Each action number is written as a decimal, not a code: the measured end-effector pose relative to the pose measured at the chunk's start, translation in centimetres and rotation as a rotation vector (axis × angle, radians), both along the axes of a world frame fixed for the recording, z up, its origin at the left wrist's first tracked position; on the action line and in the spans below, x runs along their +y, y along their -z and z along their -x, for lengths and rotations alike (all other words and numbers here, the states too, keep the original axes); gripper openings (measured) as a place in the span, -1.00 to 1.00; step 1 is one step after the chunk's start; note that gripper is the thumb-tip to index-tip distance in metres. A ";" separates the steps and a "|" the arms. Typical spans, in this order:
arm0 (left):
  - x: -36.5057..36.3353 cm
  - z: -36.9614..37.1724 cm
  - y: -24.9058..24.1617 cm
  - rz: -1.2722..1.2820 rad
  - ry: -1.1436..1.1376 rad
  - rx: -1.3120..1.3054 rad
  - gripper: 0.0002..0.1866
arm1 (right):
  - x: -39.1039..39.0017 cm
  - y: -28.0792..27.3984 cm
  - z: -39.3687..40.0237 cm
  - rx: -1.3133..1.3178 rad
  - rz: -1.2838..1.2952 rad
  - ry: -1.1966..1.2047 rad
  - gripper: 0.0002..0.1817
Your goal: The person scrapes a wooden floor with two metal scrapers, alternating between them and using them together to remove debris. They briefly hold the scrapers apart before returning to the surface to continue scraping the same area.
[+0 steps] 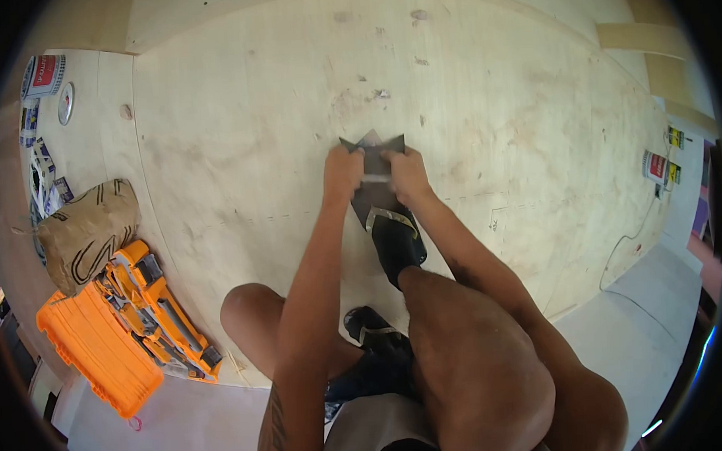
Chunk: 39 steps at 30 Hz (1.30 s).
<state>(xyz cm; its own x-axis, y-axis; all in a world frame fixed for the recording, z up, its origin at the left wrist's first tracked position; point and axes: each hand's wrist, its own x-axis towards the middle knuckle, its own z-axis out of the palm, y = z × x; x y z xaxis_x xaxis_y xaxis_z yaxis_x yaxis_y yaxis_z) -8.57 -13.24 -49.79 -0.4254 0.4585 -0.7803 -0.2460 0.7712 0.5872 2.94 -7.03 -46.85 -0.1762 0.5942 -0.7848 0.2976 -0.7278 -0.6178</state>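
Both hands pinch a dark grey sheet (377, 163) with pointed corners that looks like sandpaper. It is bent or folded, and motion smears part of it. My left hand (344, 173) is closed on the sheet's left edge, thumb on top. On the right edge, my right hand (408, 174) grips it in the same way. The sheet is held just above the front of a dark sandal (391, 218) on one foot. Under it lies a large pale plywood panel (238, 134) with smudges, knots and pencil lines.
At the left lie an open orange tool case (103, 346) with tools, a brown paper bag (91, 231), a paint can (44, 76) and a round lid (66, 103). At the right, another can (655, 166) stands near a thin cable (616, 252). Wooden beams (641, 41) edge the upper right.
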 end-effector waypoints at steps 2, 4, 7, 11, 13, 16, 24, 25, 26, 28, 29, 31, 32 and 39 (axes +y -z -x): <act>0.3 0.4 0.4 0.025 0.072 0.023 -0.73 | 0.4 -0.1 -0.1 0.032 0.094 0.022 -0.81; -0.3 -0.1 1.1 -0.033 0.138 0.184 -0.71 | -0.6 0.1 -0.5 0.080 -0.002 -0.001 -0.82; -2.4 -2.1 1.6 -0.069 0.112 0.244 -0.67 | -1.4 -0.3 -1.8 0.100 0.062 -0.038 -0.84; -2.2 -2.1 2.5 -0.084 0.079 0.278 -0.64 | -1.3 0.1 -1.5 0.072 0.050 -0.002 -0.83; 0.6 0.5 -0.9 0.022 0.131 0.125 -0.63 | -0.2 1.3 -0.2 0.099 -0.018 0.029 -0.82; -1.1 -0.7 0.6 0.019 0.155 0.160 -0.64 | -1.5 1.4 -1.4 0.087 0.012 0.027 -0.81; 2.1 2.0 -1.8 0.029 0.152 0.102 -0.58 | 0.9 1.5 0.5 0.120 0.101 0.085 -0.79; 1.2 1.5 -1.5 0.025 0.206 0.149 -0.58 | -0.1 1.5 -0.1 0.125 0.101 0.087 -0.79; 0.6 1.2 -0.5 0.005 0.246 0.216 -0.57 | -0.6 2.1 -0.5 0.082 0.030 0.042 -0.79; -1.9 -0.3 4.0 -0.164 0.248 0.503 -0.61 | -1.4 1.0 -0.3 0.081 -0.011 0.032 -0.79; -2.2 -0.8 3.3 -0.205 0.188 0.510 -0.63 | -1.6 0.8 -0.6 0.098 0.024 0.034 -0.78; -2.5 -0.3 5.6 -0.287 0.329 0.601 -0.66 | -1.4 2.6 -0.6 0.110 -0.016 0.026 -0.77; -2.0 1.0 8.6 -0.338 0.540 0.682 -0.67 | -0.6 4.7 0.2 0.110 -0.096 0.022 -0.77; -2.5 -0.6 4.7 -0.133 0.163 0.392 -0.61 | -1.6 0.4 -0.1 0.070 0.025 0.066 -0.81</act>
<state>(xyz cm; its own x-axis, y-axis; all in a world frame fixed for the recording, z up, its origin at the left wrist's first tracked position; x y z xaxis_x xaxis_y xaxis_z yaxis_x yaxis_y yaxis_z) -7.99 -15.77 -54.46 -0.5908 0.6295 -0.5047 0.1336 0.6932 0.7083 3.08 -8.62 -47.29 -0.1921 0.5868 -0.7866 0.2056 -0.7597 -0.6169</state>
